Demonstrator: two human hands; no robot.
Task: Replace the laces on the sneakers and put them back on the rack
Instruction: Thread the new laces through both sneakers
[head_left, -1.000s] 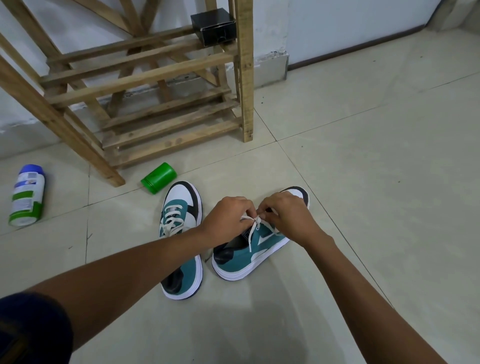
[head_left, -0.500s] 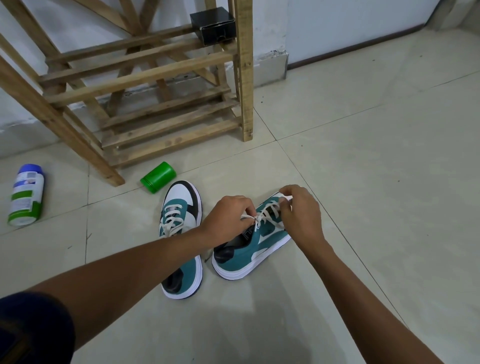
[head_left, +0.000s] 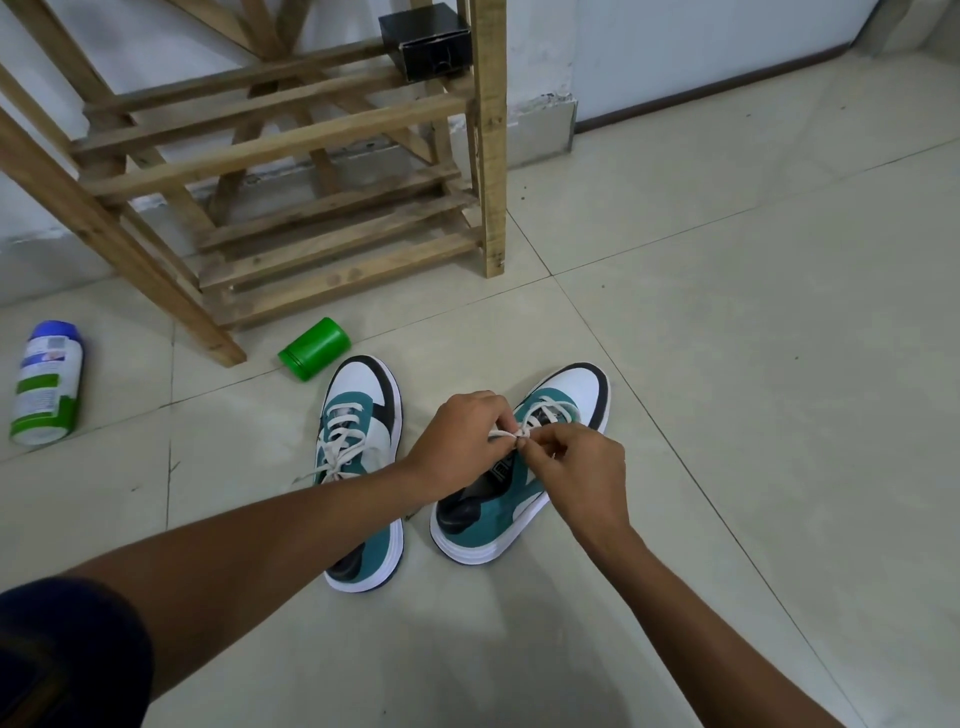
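Two teal, white and black sneakers stand side by side on the tiled floor. The left sneaker (head_left: 363, 441) is laced in white, and my left forearm crosses over its heel half. Over the right sneaker (head_left: 563, 395) both hands meet at its white lace (head_left: 506, 434). My left hand (head_left: 457, 441) pinches the lace from the left. My right hand (head_left: 582, 467) pinches it from the right, fingers curled. The wooden shoe rack (head_left: 311, 218) stands behind the sneakers against the wall.
A green cylindrical container (head_left: 314, 349) lies on its side just beyond the left sneaker's toe. A white bottle with a blue cap (head_left: 47, 384) lies on the floor at far left. A black box (head_left: 428, 44) sits on an upper rack shelf. Open tiled floor extends to the right.
My right hand moved from the sneaker's toe back toward me and now meets the left hand at the lace. The toe of the right sneaker is uncovered. The left hand barely moved.
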